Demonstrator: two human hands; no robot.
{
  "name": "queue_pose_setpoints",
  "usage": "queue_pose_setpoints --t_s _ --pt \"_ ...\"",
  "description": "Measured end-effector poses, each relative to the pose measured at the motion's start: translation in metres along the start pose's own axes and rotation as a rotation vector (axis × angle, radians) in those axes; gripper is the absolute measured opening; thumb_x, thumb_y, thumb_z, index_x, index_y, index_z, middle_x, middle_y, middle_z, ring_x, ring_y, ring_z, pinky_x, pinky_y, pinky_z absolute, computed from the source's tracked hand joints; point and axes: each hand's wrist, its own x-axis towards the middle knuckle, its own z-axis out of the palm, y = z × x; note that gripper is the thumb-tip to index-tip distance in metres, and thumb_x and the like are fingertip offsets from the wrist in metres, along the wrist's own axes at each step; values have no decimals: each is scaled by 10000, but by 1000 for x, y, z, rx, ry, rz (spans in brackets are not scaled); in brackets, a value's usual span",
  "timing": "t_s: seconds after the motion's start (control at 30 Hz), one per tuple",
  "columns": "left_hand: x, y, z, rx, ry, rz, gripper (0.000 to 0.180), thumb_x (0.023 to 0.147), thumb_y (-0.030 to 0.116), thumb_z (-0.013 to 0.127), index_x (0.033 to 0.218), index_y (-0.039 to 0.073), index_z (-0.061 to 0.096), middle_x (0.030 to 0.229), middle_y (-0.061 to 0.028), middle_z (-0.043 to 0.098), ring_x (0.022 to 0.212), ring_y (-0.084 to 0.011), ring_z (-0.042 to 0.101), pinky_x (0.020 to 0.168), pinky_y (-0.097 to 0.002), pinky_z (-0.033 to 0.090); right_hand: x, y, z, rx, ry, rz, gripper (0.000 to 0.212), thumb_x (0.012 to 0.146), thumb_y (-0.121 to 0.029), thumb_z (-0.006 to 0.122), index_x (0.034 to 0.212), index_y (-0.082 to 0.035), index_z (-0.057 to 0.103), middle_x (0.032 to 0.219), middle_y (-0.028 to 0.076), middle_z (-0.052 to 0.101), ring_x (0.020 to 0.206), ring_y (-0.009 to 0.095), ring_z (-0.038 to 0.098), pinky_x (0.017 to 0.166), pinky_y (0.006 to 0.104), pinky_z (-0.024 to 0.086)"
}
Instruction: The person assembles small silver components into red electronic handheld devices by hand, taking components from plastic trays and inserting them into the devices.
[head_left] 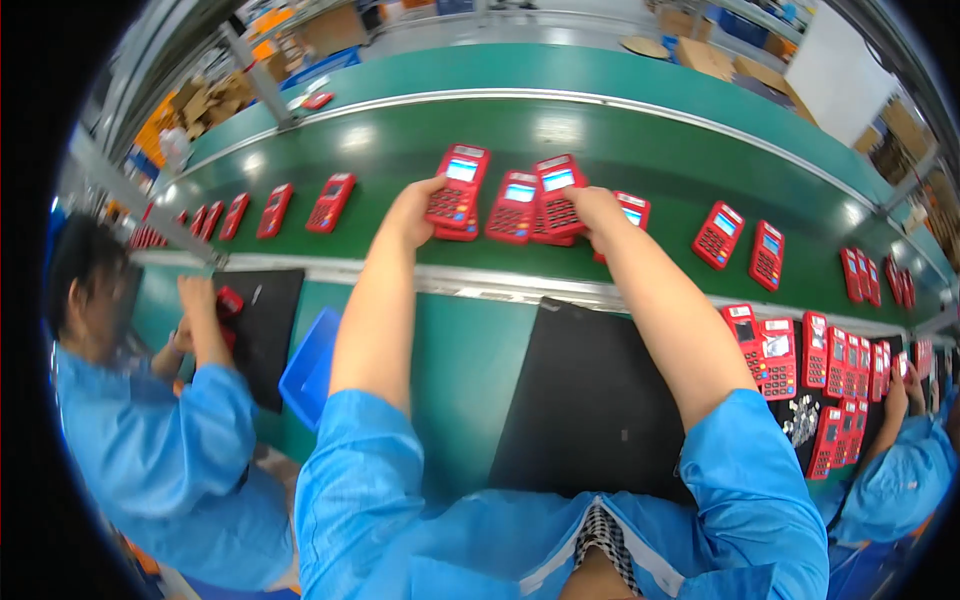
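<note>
Both my arms reach over the green conveyor belt. My left hand (pixel 412 210) is closed on the side of a red payment terminal (pixel 461 172) with a lit screen and dark keys. Another red terminal lies partly hidden beneath it. My right hand (pixel 600 210) grips a second payment terminal (pixel 556 177), tilted, its screen lit too; part of one more red unit shows under it. Between my hands sits a red terminal (pixel 512 210), its screen lit. Just behind my right wrist, another terminal (pixel 633 208) is partly covered by my hand.
More red terminals (pixel 331 203) line the belt (pixel 600 135) to left and right. Before me lie a black mat (pixel 570 400) and a blue bin (pixel 312 365). A co-worker (pixel 150 420) works at left; another (pixel 905 470) at right, beside grouped terminals (pixel 778 350) and small loose parts (pixel 801 420).
</note>
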Motion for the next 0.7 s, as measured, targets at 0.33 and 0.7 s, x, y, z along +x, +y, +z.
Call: queue_pose_setpoints --t_s 0.33,0.7 --pt "2 41 -102 856 519 25 303 919 370 466 994 120 620 910 -56 663 780 -223 615 705 -397 465 -60 -2 -154 -158 261 202 359 961 -352 457 1149 -52 512 976 51 633 879 181 625 742 354 507" --pt "-70 1 71 1362 -188 423 353 946 340 440 1060 58 618 860 -109 638 711 -179 631 599 -319 486 -168 -35 -210 -937 234 -179 324 883 -260 537 1052 -3 638 970 214 657 912 334 645 796 401 514"
